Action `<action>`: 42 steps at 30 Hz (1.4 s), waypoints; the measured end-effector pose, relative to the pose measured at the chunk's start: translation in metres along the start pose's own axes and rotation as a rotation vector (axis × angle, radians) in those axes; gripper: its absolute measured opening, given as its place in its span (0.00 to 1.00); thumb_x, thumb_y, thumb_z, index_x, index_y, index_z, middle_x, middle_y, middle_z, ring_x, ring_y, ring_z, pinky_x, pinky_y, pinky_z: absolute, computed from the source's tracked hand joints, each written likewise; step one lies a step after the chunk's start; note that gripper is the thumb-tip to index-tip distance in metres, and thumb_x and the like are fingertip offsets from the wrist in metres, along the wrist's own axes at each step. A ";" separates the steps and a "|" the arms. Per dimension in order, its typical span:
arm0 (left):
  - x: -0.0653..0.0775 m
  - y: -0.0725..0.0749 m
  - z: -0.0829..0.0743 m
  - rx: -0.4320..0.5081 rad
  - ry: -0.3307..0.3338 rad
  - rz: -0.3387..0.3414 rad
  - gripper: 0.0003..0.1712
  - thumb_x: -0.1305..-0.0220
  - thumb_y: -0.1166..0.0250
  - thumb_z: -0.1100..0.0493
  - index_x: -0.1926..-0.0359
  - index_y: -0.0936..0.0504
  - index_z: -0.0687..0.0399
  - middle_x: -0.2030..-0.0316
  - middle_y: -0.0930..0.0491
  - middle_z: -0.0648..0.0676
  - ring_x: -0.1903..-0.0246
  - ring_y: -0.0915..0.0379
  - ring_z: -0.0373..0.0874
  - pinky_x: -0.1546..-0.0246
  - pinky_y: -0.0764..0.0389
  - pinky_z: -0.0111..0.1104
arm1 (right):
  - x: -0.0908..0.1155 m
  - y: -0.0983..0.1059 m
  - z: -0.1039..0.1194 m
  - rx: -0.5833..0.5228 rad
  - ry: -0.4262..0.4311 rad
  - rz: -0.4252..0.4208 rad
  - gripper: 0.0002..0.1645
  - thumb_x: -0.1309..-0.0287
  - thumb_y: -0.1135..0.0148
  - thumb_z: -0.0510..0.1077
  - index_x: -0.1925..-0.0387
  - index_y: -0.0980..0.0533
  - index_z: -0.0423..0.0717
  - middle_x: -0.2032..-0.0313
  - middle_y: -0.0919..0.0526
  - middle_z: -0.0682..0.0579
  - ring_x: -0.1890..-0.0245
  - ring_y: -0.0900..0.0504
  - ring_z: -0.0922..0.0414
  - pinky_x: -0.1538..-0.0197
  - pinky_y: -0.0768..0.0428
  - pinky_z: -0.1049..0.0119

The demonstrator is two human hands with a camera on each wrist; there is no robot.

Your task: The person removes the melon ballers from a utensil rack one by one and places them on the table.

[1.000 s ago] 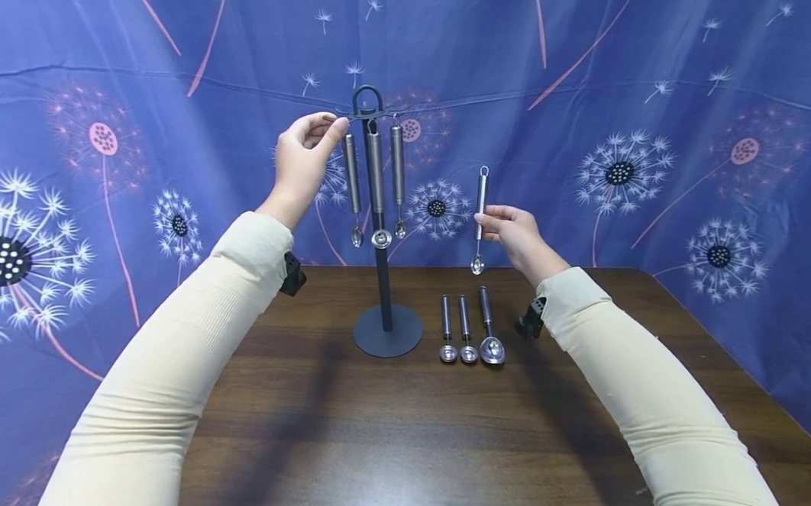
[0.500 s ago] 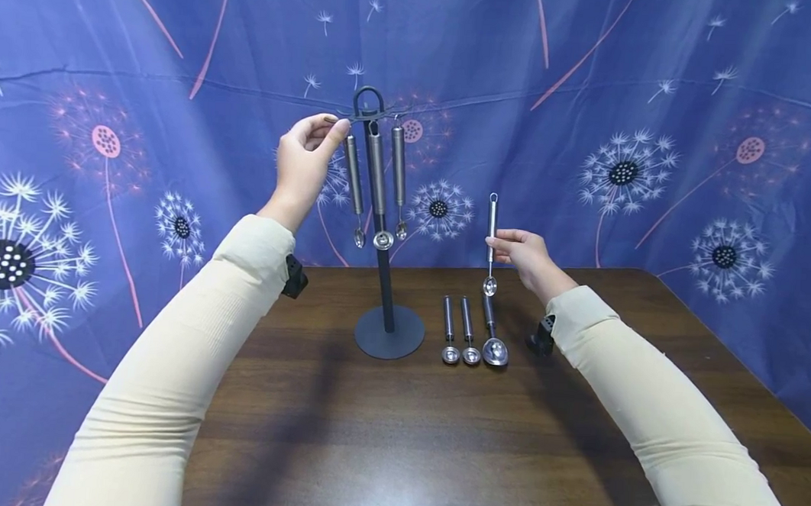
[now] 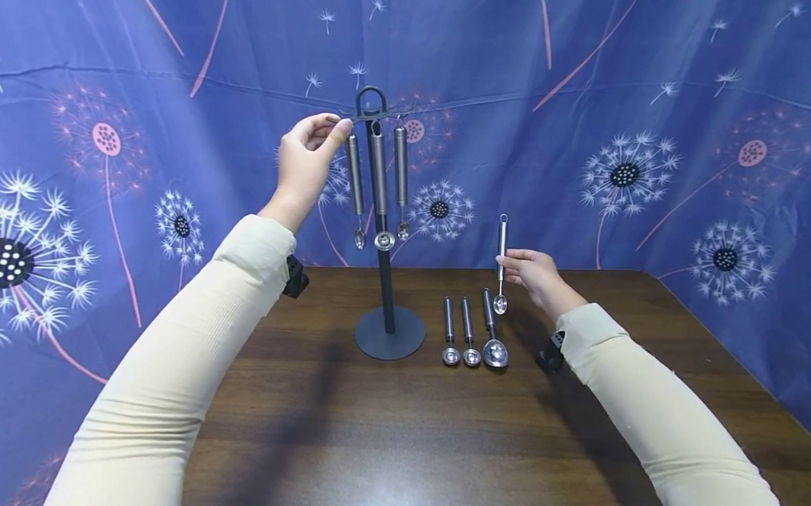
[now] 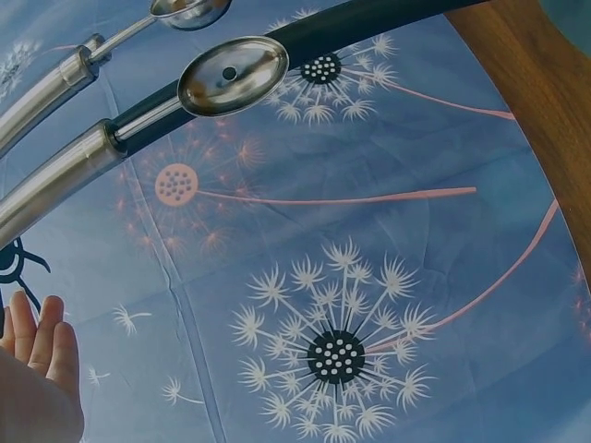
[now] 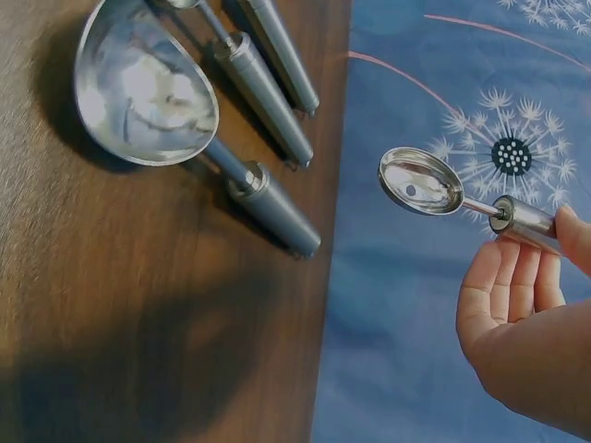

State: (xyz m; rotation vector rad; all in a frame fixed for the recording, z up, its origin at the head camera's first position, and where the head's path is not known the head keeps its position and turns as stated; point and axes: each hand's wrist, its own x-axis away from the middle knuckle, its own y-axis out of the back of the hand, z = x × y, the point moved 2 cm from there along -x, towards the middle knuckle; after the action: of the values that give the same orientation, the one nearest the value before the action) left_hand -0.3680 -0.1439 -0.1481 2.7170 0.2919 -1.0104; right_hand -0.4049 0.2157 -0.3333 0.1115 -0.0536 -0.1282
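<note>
A black utensil stand (image 3: pixel 389 336) has several steel-handled scoops hanging from its top, among them a melon baller (image 4: pixel 233 76) with a hole in its oval bowl. My left hand (image 3: pixel 303 160) pinches a hook arm at the stand's upper left, thumb and fingers together. To the right, my right hand (image 3: pixel 538 277) grips another melon baller (image 3: pixel 502 239) by its steel handle, upright in the air with its bowl down. In the right wrist view, the thumb and fingers hold the handle's lower end, near the holed bowl.
Two small scoops (image 3: pixel 471 356) and a larger scoop (image 3: pixel 495 353) lie side by side on the brown wooden table (image 3: pixel 340 441), right of the stand's round base. A blue dandelion-patterned cloth (image 3: pixel 534 153) hangs behind the table.
My right hand has lowered the melon baller and shifted it to the right, out beyond the large scoop. The left hand stays at the hook arm.
</note>
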 end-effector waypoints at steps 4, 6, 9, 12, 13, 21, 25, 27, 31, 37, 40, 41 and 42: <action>0.001 0.000 -0.001 -0.006 0.004 0.000 0.23 0.37 0.34 0.46 0.48 0.21 0.57 0.56 0.21 0.50 0.55 0.23 0.39 0.49 0.26 0.28 | 0.004 0.006 -0.004 0.009 0.000 0.011 0.27 0.37 0.38 0.41 0.40 0.32 0.34 0.75 0.21 0.67 0.69 0.21 0.65 0.51 0.19 0.70; 0.001 -0.001 -0.001 -0.010 0.004 0.003 0.23 0.36 0.35 0.46 0.47 0.21 0.56 0.55 0.20 0.51 0.55 0.23 0.39 0.48 0.26 0.28 | 0.006 0.008 -0.006 0.004 -0.004 0.021 0.28 0.36 0.39 0.41 0.39 0.33 0.33 0.75 0.21 0.67 0.68 0.21 0.65 0.48 0.20 0.68; 0.001 -0.001 -0.002 -0.009 0.005 0.004 0.24 0.36 0.35 0.46 0.47 0.21 0.56 0.54 0.20 0.52 0.54 0.23 0.39 0.47 0.26 0.28 | 0.008 0.011 -0.010 -0.014 -0.017 0.038 0.25 0.36 0.39 0.40 0.41 0.31 0.35 0.75 0.21 0.66 0.68 0.21 0.66 0.46 0.20 0.66; 0.001 -0.001 -0.003 -0.011 0.001 0.005 0.23 0.36 0.35 0.46 0.47 0.21 0.56 0.54 0.20 0.52 0.54 0.23 0.38 0.47 0.26 0.28 | 0.009 0.013 -0.014 -0.027 -0.038 0.042 0.21 0.36 0.39 0.40 0.45 0.30 0.37 0.75 0.21 0.65 0.70 0.21 0.66 0.48 0.19 0.67; 0.000 -0.001 -0.003 -0.011 0.003 0.003 0.23 0.36 0.35 0.46 0.48 0.21 0.56 0.55 0.20 0.51 0.55 0.23 0.38 0.48 0.26 0.28 | 0.009 0.014 -0.015 -0.024 -0.045 0.041 0.20 0.37 0.39 0.40 0.45 0.30 0.38 0.75 0.21 0.65 0.70 0.21 0.67 0.50 0.19 0.68; -0.001 0.002 -0.005 -0.041 0.027 -0.007 0.23 0.37 0.34 0.46 0.49 0.20 0.58 0.61 0.21 0.47 0.57 0.23 0.38 0.49 0.26 0.28 | 0.006 0.014 -0.025 -0.010 -0.079 0.055 0.21 0.37 0.38 0.40 0.45 0.30 0.37 0.74 0.21 0.64 0.70 0.21 0.66 0.52 0.18 0.68; -0.001 0.002 -0.005 -0.054 0.024 -0.010 0.23 0.37 0.34 0.46 0.49 0.20 0.58 0.62 0.20 0.46 0.58 0.23 0.37 0.50 0.26 0.27 | 0.008 0.016 -0.029 -0.001 -0.105 0.064 0.21 0.37 0.39 0.39 0.44 0.30 0.38 0.74 0.22 0.64 0.71 0.21 0.65 0.57 0.18 0.71; -0.001 0.002 -0.006 -0.058 0.022 -0.013 0.23 0.37 0.34 0.46 0.49 0.20 0.58 0.62 0.20 0.46 0.59 0.23 0.36 0.50 0.26 0.27 | 0.009 0.017 -0.030 0.016 -0.125 0.076 0.24 0.37 0.39 0.40 0.42 0.31 0.37 0.73 0.22 0.63 0.70 0.22 0.65 0.56 0.18 0.71; -0.001 0.002 -0.006 -0.066 0.027 -0.012 0.24 0.37 0.34 0.46 0.49 0.20 0.58 0.62 0.21 0.47 0.58 0.23 0.37 0.50 0.26 0.27 | 0.013 0.018 -0.035 0.044 -0.159 0.100 0.26 0.36 0.39 0.40 0.40 0.33 0.36 0.72 0.22 0.61 0.69 0.22 0.64 0.52 0.19 0.68; 0.000 0.001 -0.008 -0.065 0.037 -0.014 0.24 0.37 0.34 0.46 0.49 0.20 0.58 0.62 0.21 0.46 0.58 0.23 0.38 0.50 0.26 0.27 | 0.014 0.019 -0.043 0.025 -0.163 0.154 0.22 0.35 0.41 0.38 0.43 0.33 0.34 0.72 0.22 0.59 0.71 0.21 0.65 0.55 0.18 0.68; 0.001 0.001 -0.009 -0.062 0.037 -0.014 0.24 0.37 0.34 0.46 0.49 0.20 0.58 0.62 0.21 0.46 0.58 0.23 0.38 0.50 0.26 0.27 | 0.014 0.019 -0.047 0.034 -0.165 0.165 0.21 0.35 0.42 0.37 0.44 0.34 0.33 0.72 0.22 0.58 0.72 0.21 0.65 0.58 0.17 0.69; 0.001 0.001 -0.009 -0.063 0.039 -0.014 0.24 0.37 0.34 0.46 0.49 0.20 0.57 0.62 0.21 0.45 0.58 0.23 0.38 0.50 0.26 0.27 | 0.014 0.019 -0.048 0.039 -0.167 0.167 0.21 0.35 0.42 0.37 0.44 0.34 0.33 0.72 0.23 0.58 0.72 0.21 0.65 0.58 0.17 0.69; 0.001 0.002 -0.009 -0.064 0.042 -0.014 0.24 0.37 0.34 0.45 0.48 0.20 0.57 0.62 0.21 0.45 0.58 0.23 0.38 0.50 0.26 0.27 | 0.015 0.020 -0.050 0.046 -0.168 0.171 0.23 0.35 0.42 0.37 0.43 0.34 0.31 0.72 0.23 0.58 0.71 0.21 0.64 0.57 0.17 0.69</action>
State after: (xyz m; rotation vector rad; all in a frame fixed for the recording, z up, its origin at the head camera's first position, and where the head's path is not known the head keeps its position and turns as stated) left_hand -0.3616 -0.1428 -0.1422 2.6843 0.3454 -0.9325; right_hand -0.3850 0.2384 -0.3796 0.1413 -0.2331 0.0352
